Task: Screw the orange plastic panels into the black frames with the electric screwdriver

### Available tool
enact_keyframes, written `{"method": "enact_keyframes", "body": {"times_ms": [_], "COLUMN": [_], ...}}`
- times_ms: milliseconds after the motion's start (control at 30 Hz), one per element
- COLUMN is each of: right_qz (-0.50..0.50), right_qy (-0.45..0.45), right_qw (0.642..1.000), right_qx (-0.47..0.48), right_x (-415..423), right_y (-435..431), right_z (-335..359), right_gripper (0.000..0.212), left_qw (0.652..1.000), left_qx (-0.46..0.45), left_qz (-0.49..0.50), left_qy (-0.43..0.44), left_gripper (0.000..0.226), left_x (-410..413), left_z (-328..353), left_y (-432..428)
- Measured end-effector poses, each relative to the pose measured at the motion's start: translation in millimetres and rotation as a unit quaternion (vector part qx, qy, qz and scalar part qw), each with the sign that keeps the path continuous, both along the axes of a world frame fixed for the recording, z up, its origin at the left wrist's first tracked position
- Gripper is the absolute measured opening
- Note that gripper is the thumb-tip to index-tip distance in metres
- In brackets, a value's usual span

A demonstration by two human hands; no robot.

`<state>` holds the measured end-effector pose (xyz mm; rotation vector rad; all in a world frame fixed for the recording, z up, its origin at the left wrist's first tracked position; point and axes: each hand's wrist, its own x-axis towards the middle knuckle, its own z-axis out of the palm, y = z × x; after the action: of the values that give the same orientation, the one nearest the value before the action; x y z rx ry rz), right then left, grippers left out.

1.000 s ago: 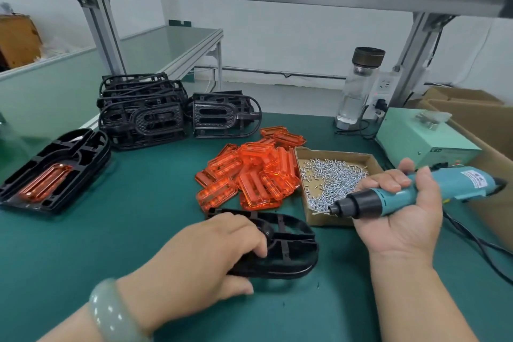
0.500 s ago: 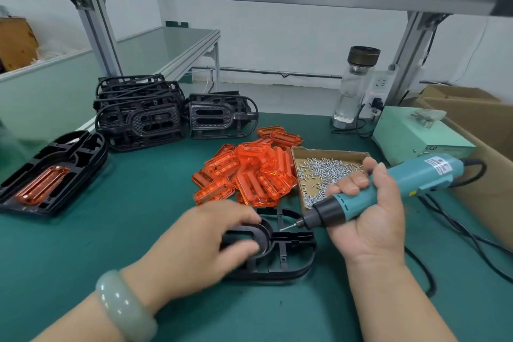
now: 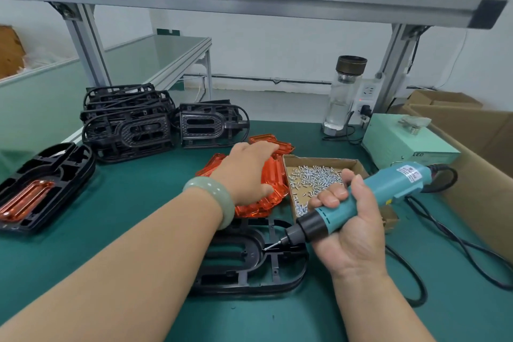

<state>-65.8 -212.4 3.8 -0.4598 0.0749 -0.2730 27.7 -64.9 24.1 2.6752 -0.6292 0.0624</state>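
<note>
**PANEL PICK-UP WITH THE DRIVER HELD READY**

Directions are clock positions on the bench, read from the black frame point(image 3: 249, 258) nearest the person. 12 o'clock points away from the person.

1. The right hand point(image 3: 352, 228) is closed round the teal barrel of the electric screwdriver point(image 3: 388, 189). The tool is held at a slant, and its bit points toward 8 o'clock at an inner rib of the frame. A screw may sit on the bit tip, but it is too small to confirm. This grip probably keeps the tool ready while the other hand fetches a part.

2. The left hand point(image 3: 247, 172) lies palm down on the pile of orange panels point(image 3: 273, 175) at 12 o'clock. Its fingers are stretched over the top pieces and are not curled round any of them.

3. The frame lies flat on the green mat point(image 3: 111, 230), partly under the left forearm. Its oval opening holds no panel yet. It is matte, ribbed, moulded plastic with rounded ends.

4. The panels are glossy, translucent and ridged.

5. A cardboard tray point(image 3: 319, 159) of bright loose screws point(image 3: 313, 175) sits at 1 o'clock, just beside the pile, where the bit can reach it easily.

6. The stack of bare frames point(image 3: 127, 125) stands at 10 o'clock.

7. A finished frame point(image 3: 41, 189) with its panel fitted lies at 9 o'clock, well apart, probably to keep done work separate.
</note>
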Motion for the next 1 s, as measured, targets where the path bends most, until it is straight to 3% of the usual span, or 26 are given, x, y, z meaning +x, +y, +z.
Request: {"method": "enact_keyframes", "body": {"times_ms": [133,233,300,333,367,433,500,567,700,900,1000], "right_qz": [0.008,0.008,0.009,0.01,0.01,0.012,0.012,0.011,0.012,0.013,0.014], "right_qy": [0.0,-0.001,-0.002,-0.003,-0.003,-0.005,-0.006,-0.003,0.004,0.007,0.009], "right_qw": [1.0,1.0,1.0,1.0,1.0,1.0,1.0,1.0,1.0,1.0,1.0], "right_qx": [0.011,0.013,0.016,0.018,0.02,0.023,0.021,0.015,0.008,0.007,0.006], "right_x": [1,3,3,3,3,3,3,3,1,0,0], "right_y": [-1,-1,-1,-1,-1,-1,0,0,0,-1,0], "right_z": [0,0,-1,-1,-2,-2,-3,-3,-3,-2,-2], "right_gripper": [0.016,0.016,0.016,0.017,0.018,0.018,0.018,0.019,0.021,0.02,0.019], "left_qw": [0.994,0.995,0.978,0.948,0.887,0.725,0.609,0.547,0.505,0.493,0.503], "left_qx": [0.082,-0.027,-0.187,-0.311,-0.45,-0.634,-0.699,-0.736,-0.767,-0.781,-0.781], "left_qz": [-0.048,-0.018,0.03,0.061,0.088,0.12,0.135,0.133,0.119,0.12,0.116], "left_qy": [-0.053,-0.094,-0.089,-0.039,0.05,0.242,0.349,0.377,0.378,0.365,0.351], "left_gripper": [0.061,0.044,0.031,0.024,0.02,0.021,0.039,0.043,0.034,0.024,0.021], "left_x": [6,-3,-15,-23,-33,-47,-59,-70,-89,-100,-103], "left_z": [-3,-1,5,8,12,16,14,12,8,5,2], "left_y": [-6,-2,3,6,9,13,17,17,15,16,18]}}
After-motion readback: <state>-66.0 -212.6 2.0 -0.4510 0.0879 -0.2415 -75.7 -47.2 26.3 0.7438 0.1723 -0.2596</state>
